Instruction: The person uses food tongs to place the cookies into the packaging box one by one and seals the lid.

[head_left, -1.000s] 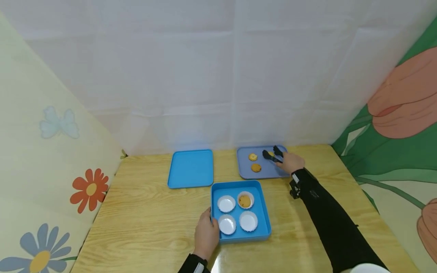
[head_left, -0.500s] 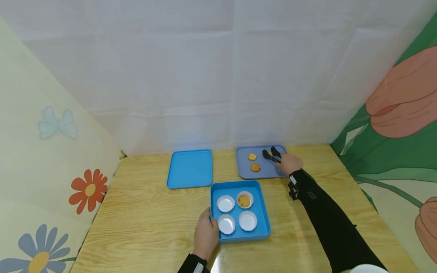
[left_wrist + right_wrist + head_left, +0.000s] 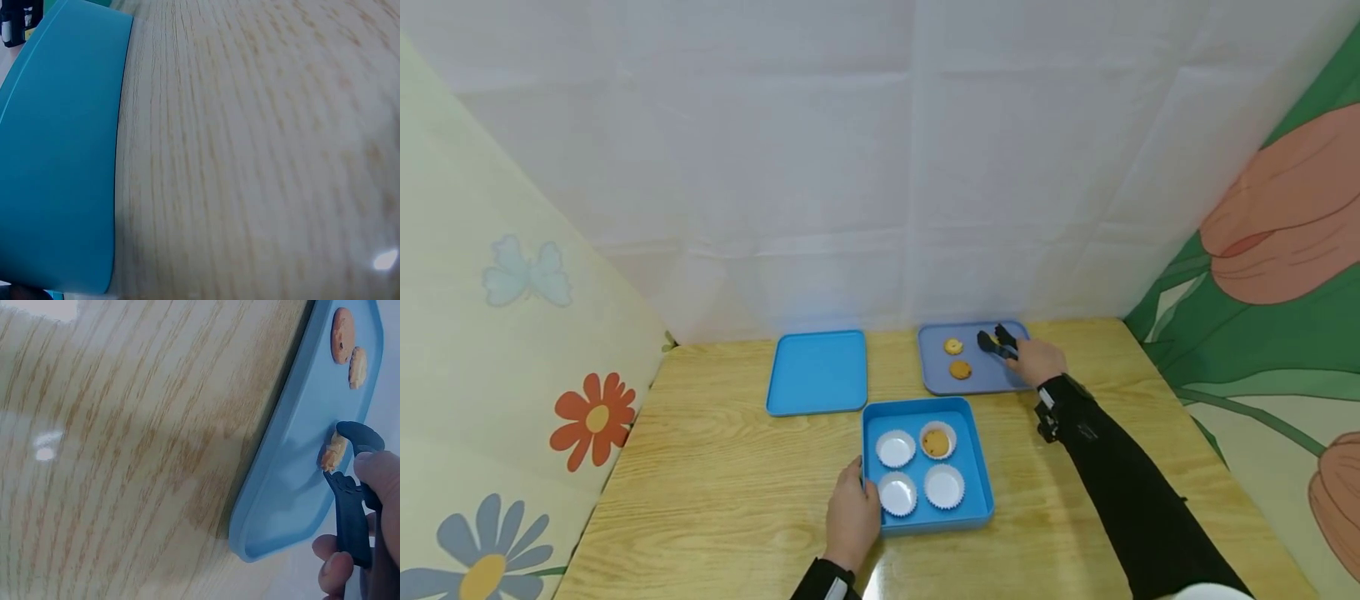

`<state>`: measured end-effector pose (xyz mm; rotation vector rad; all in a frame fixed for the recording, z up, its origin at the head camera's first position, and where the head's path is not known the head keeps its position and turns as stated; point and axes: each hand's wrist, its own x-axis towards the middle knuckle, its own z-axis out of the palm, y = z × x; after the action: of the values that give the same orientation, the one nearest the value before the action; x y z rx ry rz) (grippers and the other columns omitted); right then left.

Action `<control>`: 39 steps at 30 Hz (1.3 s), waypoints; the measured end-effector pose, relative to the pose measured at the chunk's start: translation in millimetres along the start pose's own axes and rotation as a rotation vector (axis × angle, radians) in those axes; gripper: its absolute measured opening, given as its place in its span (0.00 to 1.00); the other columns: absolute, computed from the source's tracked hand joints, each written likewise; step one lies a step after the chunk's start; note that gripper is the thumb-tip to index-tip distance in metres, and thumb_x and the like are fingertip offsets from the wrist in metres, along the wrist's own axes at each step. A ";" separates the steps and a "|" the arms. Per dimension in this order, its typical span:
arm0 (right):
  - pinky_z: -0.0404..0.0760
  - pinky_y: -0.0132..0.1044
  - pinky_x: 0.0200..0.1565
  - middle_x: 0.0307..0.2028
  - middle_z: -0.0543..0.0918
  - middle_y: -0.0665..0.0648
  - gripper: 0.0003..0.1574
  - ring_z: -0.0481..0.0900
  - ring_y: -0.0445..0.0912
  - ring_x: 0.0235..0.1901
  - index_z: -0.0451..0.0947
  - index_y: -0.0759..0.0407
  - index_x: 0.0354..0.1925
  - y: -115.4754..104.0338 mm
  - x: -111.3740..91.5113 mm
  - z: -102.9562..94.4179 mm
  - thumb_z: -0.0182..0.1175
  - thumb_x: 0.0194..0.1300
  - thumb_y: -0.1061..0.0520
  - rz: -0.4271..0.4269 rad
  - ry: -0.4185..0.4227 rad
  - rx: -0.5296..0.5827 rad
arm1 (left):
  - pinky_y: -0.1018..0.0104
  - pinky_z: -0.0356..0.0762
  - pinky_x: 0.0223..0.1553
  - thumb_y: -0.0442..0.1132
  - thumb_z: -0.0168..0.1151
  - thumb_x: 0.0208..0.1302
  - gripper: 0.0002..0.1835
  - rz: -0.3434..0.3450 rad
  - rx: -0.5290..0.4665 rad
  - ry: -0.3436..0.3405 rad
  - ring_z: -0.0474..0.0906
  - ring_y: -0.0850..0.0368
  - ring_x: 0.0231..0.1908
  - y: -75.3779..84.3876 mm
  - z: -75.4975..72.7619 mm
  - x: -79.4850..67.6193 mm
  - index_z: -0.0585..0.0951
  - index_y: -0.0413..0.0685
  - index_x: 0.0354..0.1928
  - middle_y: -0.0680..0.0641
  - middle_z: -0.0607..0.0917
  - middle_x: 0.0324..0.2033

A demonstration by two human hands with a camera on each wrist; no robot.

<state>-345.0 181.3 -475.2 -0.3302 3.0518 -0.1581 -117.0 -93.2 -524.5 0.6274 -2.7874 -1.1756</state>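
"Head view: your hands?"
"My left hand [image 3: 853,517] grips the left wall of a blue box [image 3: 981,500] bearing white paper cups [image 3: 896,448], one with a round cookie [image 3: 936,442] inside. My right hand [image 3: 1040,362] is curled round black tongs [image 3: 987,342] over a periwinkle tray [image 3: 988,380]."
"Left wrist?"
"The box's side on the wooden table [image 3: 250,156]."
"Right wrist?"
"The tongs' tips stand at opposite ends of a pale cookie [image 3: 335,452] on the tray; two other cookies [image 3: 342,335] lie beyond."

Wooden table [image 3: 730,475], creased white backdrop [image 3: 760,167], cream side panel [image 3: 467,375] with red flower [image 3: 597,419]
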 end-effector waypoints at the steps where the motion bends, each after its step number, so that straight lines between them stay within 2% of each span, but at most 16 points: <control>1: 0.69 0.40 0.19 0.21 0.74 0.59 0.23 0.71 0.49 0.19 0.73 0.67 0.40 0.2 -1.1 -0.8 0.59 0.60 0.47 -0.001 0.001 0.002 | 0.47 0.72 0.50 0.35 0.51 0.63 0.21 0.000 -0.001 -0.002 0.71 0.40 0.53 0.0 0.0 0.0 0.70 0.32 0.57 0.35 0.75 0.52; 7: 0.70 0.42 0.19 0.20 0.74 0.59 0.26 0.72 0.50 0.18 0.73 0.69 0.47 2.0 -8.7 -6.1 0.59 0.60 0.48 -0.049 0.066 0.001 | 0.47 0.72 0.50 0.35 0.51 0.63 0.21 0.006 -0.006 -0.004 0.71 0.40 0.53 -0.8 -0.4 0.5 0.70 0.32 0.57 0.34 0.74 0.52; 12: 0.64 0.38 0.15 0.16 0.72 0.57 0.28 0.69 0.47 0.14 0.73 0.68 0.48 2.5 -15.1 -11.2 0.60 0.60 0.48 -0.086 0.134 0.024 | 0.47 0.72 0.50 0.35 0.50 0.63 0.21 0.010 -0.006 -0.010 0.71 0.40 0.54 -2.1 -0.8 0.7 0.70 0.31 0.57 0.34 0.74 0.52; 15: 0.61 0.36 0.14 0.15 0.71 0.56 0.31 0.67 0.46 0.13 0.72 0.67 0.53 2.8 -18.5 -14.7 0.59 0.60 0.47 -0.098 0.163 0.032 | 0.47 0.72 0.50 0.34 0.50 0.63 0.21 0.011 -0.009 -0.013 0.71 0.40 0.54 -1.9 -1.4 0.6 0.69 0.31 0.57 0.34 0.74 0.53; 20: 0.63 0.35 0.14 0.19 0.75 0.59 0.35 0.67 0.45 0.14 0.69 0.66 0.58 -1.4 -29.1 -24.4 0.59 0.60 0.45 -0.117 0.208 0.018 | 0.47 0.72 0.50 0.35 0.49 0.64 0.21 0.014 -0.017 -0.013 0.70 0.40 0.54 -3.2 -0.6 1.8 0.69 0.31 0.58 0.34 0.74 0.53; 25: 0.63 0.35 0.11 0.26 0.79 0.64 0.36 0.66 0.44 0.12 0.68 0.66 0.59 -13.2 -49.2 -39.6 0.58 0.60 0.44 -0.164 0.263 0.000 | 0.47 0.72 0.51 0.35 0.48 0.64 0.22 0.030 -0.022 -0.006 0.70 0.40 0.54 -5.1 -0.7 4.0 0.69 0.31 0.58 0.34 0.74 0.53; 30: 0.60 0.34 0.10 0.26 0.79 0.64 0.36 0.65 0.43 0.11 0.69 0.65 0.59 -25.6 -73.7 -51.2 0.60 0.59 0.45 -0.245 0.336 -0.011 | 0.47 0.71 0.52 0.34 0.47 0.64 0.22 0.047 -0.029 -0.006 0.69 0.40 0.55 -6.8 -1.5 4.7 0.68 0.30 0.58 0.34 0.73 0.54; 35: 0.61 0.32 0.10 0.29 0.81 0.63 0.37 0.70 0.44 0.14 0.69 0.64 0.59 -35.1 -98.0 -53.1 0.60 0.58 0.43 -0.294 0.358 -0.020 | 0.47 0.70 0.52 0.34 0.47 0.65 0.21 0.056 -0.028 -0.008 0.69 0.40 0.55 -7.2 -3.2 4.7 0.68 0.30 0.58 0.33 0.73 0.53; 39: 0.59 0.30 0.09 0.29 0.81 0.62 0.37 0.65 0.41 0.11 0.69 0.62 0.59 -41.6 -116.3 -51.2 0.61 0.57 0.43 -0.322 0.372 -0.030 | 0.47 0.71 0.51 0.34 0.47 0.65 0.21 0.059 -0.043 -0.019 0.69 0.39 0.55 -7.8 -3.6 3.9 0.68 0.30 0.59 0.33 0.73 0.54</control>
<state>-226.9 170.9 -413.3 -0.8878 3.3398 -0.2113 -117.1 -102.1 -527.8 0.5293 -2.7680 -1.2328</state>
